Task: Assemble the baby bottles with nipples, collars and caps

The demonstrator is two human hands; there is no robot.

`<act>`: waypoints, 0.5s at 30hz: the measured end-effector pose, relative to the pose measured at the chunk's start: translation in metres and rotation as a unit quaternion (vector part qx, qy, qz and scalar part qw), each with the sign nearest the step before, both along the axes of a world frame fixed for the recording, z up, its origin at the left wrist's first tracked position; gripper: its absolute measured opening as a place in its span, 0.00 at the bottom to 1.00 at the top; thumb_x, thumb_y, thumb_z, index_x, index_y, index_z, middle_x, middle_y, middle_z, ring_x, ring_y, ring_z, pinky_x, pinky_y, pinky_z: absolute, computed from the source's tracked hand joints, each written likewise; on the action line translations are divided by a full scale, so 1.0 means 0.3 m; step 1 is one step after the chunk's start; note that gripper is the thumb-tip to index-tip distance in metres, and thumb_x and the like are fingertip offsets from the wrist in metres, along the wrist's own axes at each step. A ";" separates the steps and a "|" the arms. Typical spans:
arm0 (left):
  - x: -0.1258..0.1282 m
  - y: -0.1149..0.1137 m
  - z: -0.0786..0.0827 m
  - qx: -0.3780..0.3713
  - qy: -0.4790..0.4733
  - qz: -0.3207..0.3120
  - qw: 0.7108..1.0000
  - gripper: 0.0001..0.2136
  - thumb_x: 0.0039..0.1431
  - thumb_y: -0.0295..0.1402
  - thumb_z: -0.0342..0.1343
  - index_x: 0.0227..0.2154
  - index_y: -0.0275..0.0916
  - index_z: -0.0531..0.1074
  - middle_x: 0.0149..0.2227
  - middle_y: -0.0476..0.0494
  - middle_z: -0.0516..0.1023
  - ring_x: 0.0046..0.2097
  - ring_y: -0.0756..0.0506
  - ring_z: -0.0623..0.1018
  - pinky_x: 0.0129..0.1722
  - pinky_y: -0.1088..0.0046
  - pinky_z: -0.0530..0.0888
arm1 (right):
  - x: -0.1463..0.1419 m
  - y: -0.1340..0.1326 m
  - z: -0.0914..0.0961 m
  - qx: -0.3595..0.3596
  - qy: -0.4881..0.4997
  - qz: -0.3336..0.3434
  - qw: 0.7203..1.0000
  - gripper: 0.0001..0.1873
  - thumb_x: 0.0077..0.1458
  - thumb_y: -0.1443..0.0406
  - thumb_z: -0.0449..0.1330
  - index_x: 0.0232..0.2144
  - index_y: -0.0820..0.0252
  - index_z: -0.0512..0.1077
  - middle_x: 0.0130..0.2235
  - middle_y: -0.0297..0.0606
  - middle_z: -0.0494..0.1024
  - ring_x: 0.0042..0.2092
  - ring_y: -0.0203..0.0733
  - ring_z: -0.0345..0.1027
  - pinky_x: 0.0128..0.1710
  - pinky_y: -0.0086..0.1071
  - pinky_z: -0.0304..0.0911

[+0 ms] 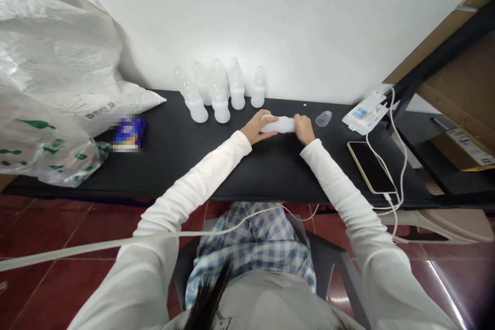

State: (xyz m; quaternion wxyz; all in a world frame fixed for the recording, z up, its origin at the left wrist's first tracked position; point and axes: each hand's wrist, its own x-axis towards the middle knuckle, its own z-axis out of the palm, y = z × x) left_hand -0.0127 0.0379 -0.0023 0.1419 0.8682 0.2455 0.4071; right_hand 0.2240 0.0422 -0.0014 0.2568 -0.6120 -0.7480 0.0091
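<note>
A white baby bottle lies sideways between my two hands, just above the black table. My left hand is wrapped around its base end, thumb and fingers on opposite sides. At the other end, my right hand is closed over the top, so that end is hidden. A clear bottle cap lies on the table to the right of my right hand. Several white bottles with clear caps stand together near the wall, among them a front one and one at the right.
Large plastic bags and a blurred blue packet occupy the table's left side. To the right lie a white plastic case, a phone and white cables. A dark shelf with cardboard boxes stands at far right.
</note>
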 end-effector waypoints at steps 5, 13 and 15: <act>-0.003 -0.012 0.017 -0.014 -0.028 -0.004 1.000 0.20 0.60 0.49 0.58 0.49 0.43 0.72 0.50 0.36 0.72 0.53 0.40 0.75 0.57 0.57 0.71 | -0.014 0.003 0.015 -0.025 0.052 -0.020 0.998 0.29 0.69 0.54 0.36 0.26 0.57 0.70 0.28 0.43 0.74 0.39 0.50 0.69 0.47 0.49 0.59; -0.005 -0.037 0.049 -0.230 -0.253 0.167 0.925 0.22 0.56 0.53 0.59 0.42 0.41 0.73 0.45 0.40 0.78 0.45 0.44 0.78 0.42 0.67 0.76 | 0.151 0.012 0.034 0.170 0.029 -0.230 0.958 0.27 0.64 0.48 0.48 0.43 0.67 0.71 0.57 0.70 0.65 0.56 0.68 0.58 0.51 0.64 0.52; -0.002 -0.024 0.048 -0.307 -0.296 0.185 0.886 0.22 0.55 0.54 0.59 0.41 0.40 0.72 0.41 0.43 0.77 0.38 0.47 0.78 0.32 0.74 0.74 | 0.201 0.019 0.030 0.134 0.033 -0.271 0.953 0.26 0.63 0.49 0.51 0.40 0.70 0.71 0.51 0.74 0.68 0.53 0.67 0.61 0.49 0.60 0.55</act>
